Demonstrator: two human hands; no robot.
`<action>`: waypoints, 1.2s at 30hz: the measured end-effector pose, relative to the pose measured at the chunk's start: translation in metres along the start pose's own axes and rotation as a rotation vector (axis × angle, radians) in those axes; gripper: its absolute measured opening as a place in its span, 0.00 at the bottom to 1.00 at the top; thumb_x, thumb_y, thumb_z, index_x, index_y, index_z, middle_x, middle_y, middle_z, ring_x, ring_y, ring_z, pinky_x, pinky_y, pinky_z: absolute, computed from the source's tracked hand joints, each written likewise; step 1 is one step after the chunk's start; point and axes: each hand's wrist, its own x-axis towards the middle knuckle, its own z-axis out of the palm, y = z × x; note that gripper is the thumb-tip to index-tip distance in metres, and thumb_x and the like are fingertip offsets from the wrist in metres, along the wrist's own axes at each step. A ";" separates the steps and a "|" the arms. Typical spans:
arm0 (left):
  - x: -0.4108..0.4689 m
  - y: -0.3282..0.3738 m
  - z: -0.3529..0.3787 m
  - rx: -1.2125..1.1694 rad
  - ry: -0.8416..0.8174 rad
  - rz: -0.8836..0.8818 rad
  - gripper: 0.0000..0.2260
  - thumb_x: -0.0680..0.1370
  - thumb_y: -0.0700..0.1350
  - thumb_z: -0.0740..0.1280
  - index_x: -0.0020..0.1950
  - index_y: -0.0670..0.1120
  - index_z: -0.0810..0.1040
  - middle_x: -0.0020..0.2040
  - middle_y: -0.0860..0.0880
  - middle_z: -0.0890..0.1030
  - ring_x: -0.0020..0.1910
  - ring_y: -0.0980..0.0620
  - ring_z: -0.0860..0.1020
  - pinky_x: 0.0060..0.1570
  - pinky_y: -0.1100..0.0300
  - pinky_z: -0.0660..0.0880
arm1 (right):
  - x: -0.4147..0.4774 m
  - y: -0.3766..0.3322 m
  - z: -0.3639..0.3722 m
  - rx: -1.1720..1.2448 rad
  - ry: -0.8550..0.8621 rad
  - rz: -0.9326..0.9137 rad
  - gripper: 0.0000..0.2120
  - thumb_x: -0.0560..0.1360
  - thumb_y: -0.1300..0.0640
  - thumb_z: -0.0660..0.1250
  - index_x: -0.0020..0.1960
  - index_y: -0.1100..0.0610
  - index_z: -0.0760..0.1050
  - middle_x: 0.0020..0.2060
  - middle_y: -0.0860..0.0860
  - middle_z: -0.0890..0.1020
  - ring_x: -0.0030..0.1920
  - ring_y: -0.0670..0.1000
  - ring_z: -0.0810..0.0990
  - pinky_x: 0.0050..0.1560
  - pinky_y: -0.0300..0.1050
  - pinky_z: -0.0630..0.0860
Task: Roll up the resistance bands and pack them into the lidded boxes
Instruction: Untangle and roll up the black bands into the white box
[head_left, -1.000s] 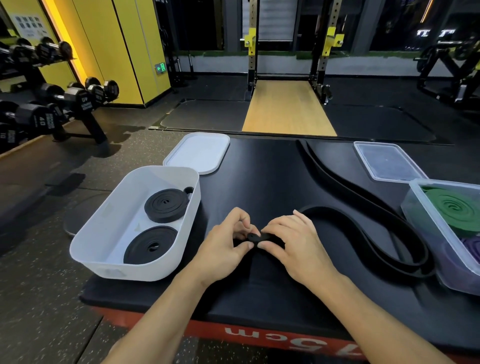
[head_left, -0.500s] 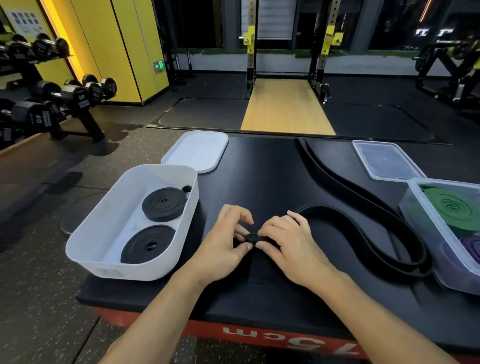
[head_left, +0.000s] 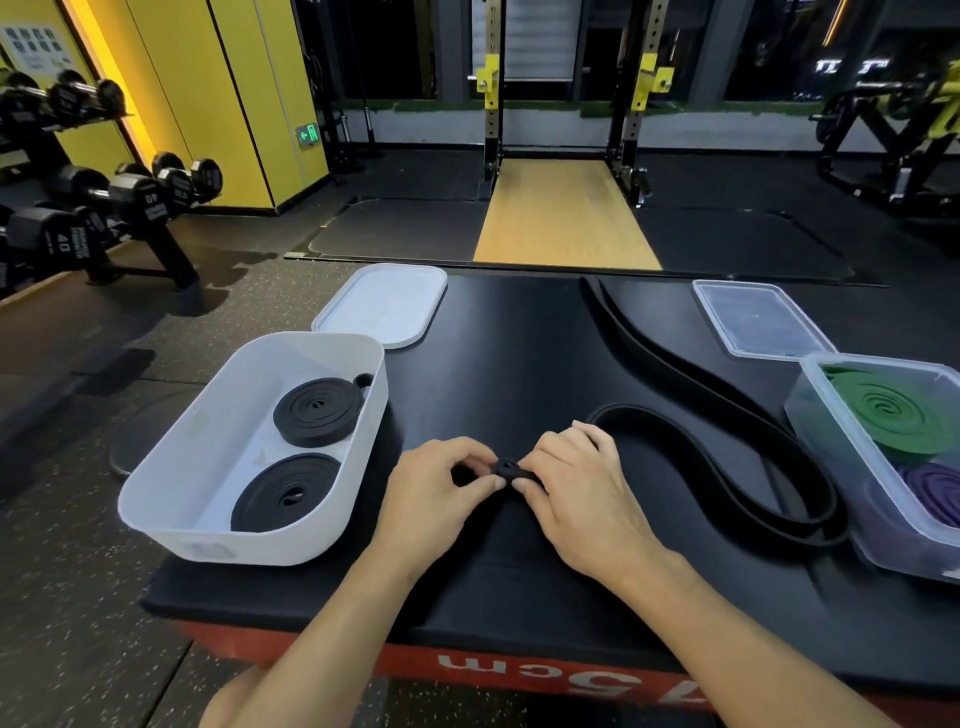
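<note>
- Resistance band (head_left: 649, 343), black and long, lies loose on the bench (head_left: 519, 353). Its near end is a small tight coil (head_left: 506, 467), pinched between the fingers of the left hand (head_left: 431, 493) and the right hand (head_left: 576, 499).
- I judge the rolling is only beginning. Next, the hands must turn the coil along the band and keep it tight.
- At left, the white box (head_left: 171, 499) holds two black rolls (head_left: 317, 413). At right, the clear box (head_left: 810, 415) holds a green roll (head_left: 898, 410) and a purple roll (head_left: 935, 493).
- Farther back, the white lid (head_left: 382, 304) and the clear lid (head_left: 758, 317) lie off.

I'm pinching the small rolled end of the black band (head_left: 727, 457) with my left hand (head_left: 436, 499) and right hand (head_left: 582, 493), its loose length lying across the surface (head_left: 519, 364), white box (head_left: 171, 499) sitting to my left
</note>
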 end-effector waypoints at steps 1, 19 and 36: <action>0.000 0.000 0.000 0.003 -0.011 -0.002 0.09 0.74 0.45 0.79 0.49 0.60 0.86 0.43 0.64 0.85 0.50 0.60 0.82 0.55 0.57 0.78 | -0.001 -0.001 0.001 -0.011 0.011 -0.001 0.10 0.80 0.47 0.63 0.49 0.49 0.81 0.43 0.41 0.75 0.48 0.48 0.74 0.74 0.51 0.63; 0.010 -0.005 0.001 -0.091 -0.083 -0.041 0.06 0.76 0.46 0.78 0.50 0.56 0.89 0.49 0.62 0.87 0.66 0.66 0.74 0.63 0.74 0.68 | -0.001 0.021 0.003 0.234 -0.058 -0.102 0.16 0.79 0.41 0.61 0.53 0.49 0.82 0.45 0.40 0.74 0.51 0.42 0.72 0.77 0.46 0.54; 0.016 -0.003 0.005 -0.010 -0.130 -0.024 0.04 0.77 0.49 0.76 0.46 0.59 0.88 0.46 0.73 0.83 0.64 0.73 0.72 0.78 0.48 0.56 | 0.014 0.040 -0.001 0.148 -0.004 0.013 0.22 0.71 0.39 0.76 0.61 0.46 0.83 0.50 0.38 0.74 0.58 0.46 0.75 0.80 0.48 0.40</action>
